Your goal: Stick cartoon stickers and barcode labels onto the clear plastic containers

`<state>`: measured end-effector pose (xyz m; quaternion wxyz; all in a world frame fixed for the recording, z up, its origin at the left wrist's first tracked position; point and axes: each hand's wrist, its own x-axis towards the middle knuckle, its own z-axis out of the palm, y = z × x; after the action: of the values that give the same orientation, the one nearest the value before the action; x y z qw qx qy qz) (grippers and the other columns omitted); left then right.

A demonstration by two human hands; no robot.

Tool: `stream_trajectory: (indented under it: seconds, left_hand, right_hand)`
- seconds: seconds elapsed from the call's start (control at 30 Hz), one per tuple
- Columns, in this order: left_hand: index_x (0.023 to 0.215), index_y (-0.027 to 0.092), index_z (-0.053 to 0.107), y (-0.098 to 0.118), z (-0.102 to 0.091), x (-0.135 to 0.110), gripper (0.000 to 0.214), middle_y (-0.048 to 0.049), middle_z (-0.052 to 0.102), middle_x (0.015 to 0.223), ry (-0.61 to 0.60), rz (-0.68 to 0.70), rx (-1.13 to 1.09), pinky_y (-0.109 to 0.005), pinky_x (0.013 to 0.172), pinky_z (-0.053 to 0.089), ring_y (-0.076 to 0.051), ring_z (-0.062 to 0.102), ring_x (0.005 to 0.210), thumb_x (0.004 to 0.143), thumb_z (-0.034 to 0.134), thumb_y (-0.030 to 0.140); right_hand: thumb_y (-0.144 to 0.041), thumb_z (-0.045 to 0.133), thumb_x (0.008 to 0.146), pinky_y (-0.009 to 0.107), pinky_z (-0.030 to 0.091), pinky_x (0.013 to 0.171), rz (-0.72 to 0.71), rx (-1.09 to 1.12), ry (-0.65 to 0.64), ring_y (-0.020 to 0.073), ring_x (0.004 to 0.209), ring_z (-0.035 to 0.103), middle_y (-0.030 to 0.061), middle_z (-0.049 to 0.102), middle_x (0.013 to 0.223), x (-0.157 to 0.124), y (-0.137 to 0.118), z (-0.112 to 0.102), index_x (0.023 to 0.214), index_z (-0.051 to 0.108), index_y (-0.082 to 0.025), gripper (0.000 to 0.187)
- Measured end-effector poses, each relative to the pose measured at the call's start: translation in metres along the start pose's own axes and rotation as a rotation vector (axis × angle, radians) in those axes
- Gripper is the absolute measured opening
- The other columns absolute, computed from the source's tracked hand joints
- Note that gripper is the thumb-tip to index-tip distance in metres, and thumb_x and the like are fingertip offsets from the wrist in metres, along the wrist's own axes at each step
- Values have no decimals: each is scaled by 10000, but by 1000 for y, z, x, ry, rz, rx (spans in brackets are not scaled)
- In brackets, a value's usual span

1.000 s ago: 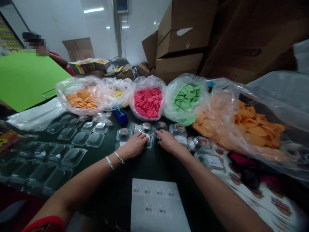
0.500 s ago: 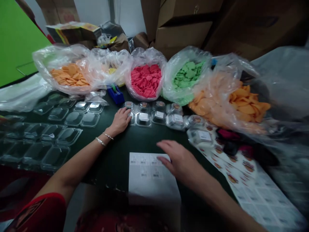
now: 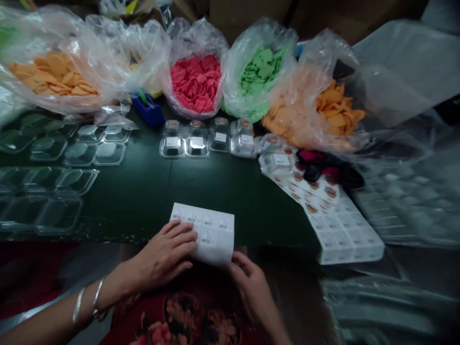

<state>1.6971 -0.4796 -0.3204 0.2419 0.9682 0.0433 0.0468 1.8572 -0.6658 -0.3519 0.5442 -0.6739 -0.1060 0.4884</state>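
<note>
A white sheet of barcode stickers (image 3: 212, 231) lies at the near edge of the dark green table (image 3: 215, 191), its front edge hanging over. My left hand (image 3: 165, 254) lies flat on the sheet's left part, fingers stretched out. My right hand (image 3: 249, 287) pinches the sheet's lower right corner from beneath. Farther back, small clear lidded containers (image 3: 203, 139) with labels stand in two short rows.
Plastic bags of orange (image 3: 53, 79), red (image 3: 196, 81), green (image 3: 260, 69) and orange chips (image 3: 323, 112) line the back. Empty clear trays (image 3: 53, 163) cover the left. A blue tape dispenser (image 3: 147, 108) and a round-label sticker sheet (image 3: 330, 211) lie nearby.
My left hand left the small containers and came back onto the sticker sheet. My right hand moved to the sheet's front corner. The view tilted down.
</note>
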Motion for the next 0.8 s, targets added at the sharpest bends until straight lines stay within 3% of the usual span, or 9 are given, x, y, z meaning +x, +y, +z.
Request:
stream_trajectory:
  seconds: [0.1, 0.2, 0.3, 0.4, 0.6, 0.7, 0.8]
  left_hand:
    - [1033, 207, 601, 0, -1, -7, 183, -54, 644, 1106, 156, -28, -43, -439, 1085, 274, -208, 483, 1172, 918, 459, 193]
    - [931, 202, 623, 9, -2, -6, 182, -50, 649, 969, 306, -72, 55, -442, 981, 316, -213, 510, 1002, 903, 450, 151]
    - [856, 208, 623, 20, -14, -1, 141, -36, 650, 883, 243, -111, 185, -426, 885, 312, -205, 499, 849, 882, 490, 169]
    - [902, 209, 610, 22, -30, 1, 101, -20, 656, 880, 173, -136, 192, -407, 850, 302, -192, 502, 805, 879, 519, 173]
    - [956, 228, 590, 2, -41, -10, 93, -15, 649, 978, 80, -216, 230, -513, 967, 252, -218, 517, 882, 873, 556, 206]
    - [1020, 213, 579, -6, -42, -14, 135, -32, 640, 961, 146, -231, 91, -400, 866, 386, -193, 533, 853, 904, 511, 201]
    - [974, 169, 595, -14, -43, -15, 145, -46, 624, 865, 333, -288, -54, -277, 708, 443, -167, 549, 796, 934, 469, 228]
  right_hand:
    - [-424, 756, 667, 409, 492, 859, 75, 241, -119, 268, 878, 657, 98, 733, 933, 5, 2, 31, 995, 710, -131, 442]
    - [-435, 775, 654, 378, 490, 804, 110, 261, -116, 256, 826, 646, 91, 735, 864, 4, -4, 42, 959, 731, -123, 438]
    - [-452, 746, 701, 320, 477, 735, 87, 138, -121, 234, 802, 625, 75, 730, 829, 3, -20, 41, 971, 736, -126, 423]
    - [-473, 710, 740, 276, 456, 686, 59, 20, -161, 194, 753, 598, 57, 725, 837, 6, -42, 43, 991, 734, -139, 419]
    - [-505, 682, 752, 254, 441, 630, 91, -78, -351, 172, 693, 572, 56, 714, 789, 22, -77, 66, 1016, 724, -133, 459]
    - [-500, 689, 743, 261, 451, 663, 91, -88, -426, 180, 722, 582, 50, 708, 786, 33, -86, 82, 1013, 723, -141, 451]
    - [-492, 690, 746, 256, 440, 658, 83, -96, -505, 174, 719, 574, 50, 703, 776, 46, -92, 101, 979, 730, -139, 425]
